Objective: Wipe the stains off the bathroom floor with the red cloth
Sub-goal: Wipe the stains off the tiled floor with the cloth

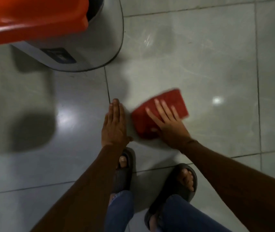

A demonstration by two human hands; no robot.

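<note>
A folded red cloth (175,104) lies flat on the glossy grey tiled floor (200,64). My right hand (166,121) presses down on the cloth with its fingers spread over it. My left hand (115,124) rests flat on the tiles just left of the cloth, fingers together, holding nothing. Faint streaks and smears (148,39) show on the tile beyond the cloth. The cloth and right hand look slightly blurred.
A grey rounded bin (89,52) with an orange lid (32,19) stands at the upper left. My feet in dark slippers (125,174) are planted just behind my hands, with jeans-clad knees (183,215) below. Dark grout lines cross the tiles.
</note>
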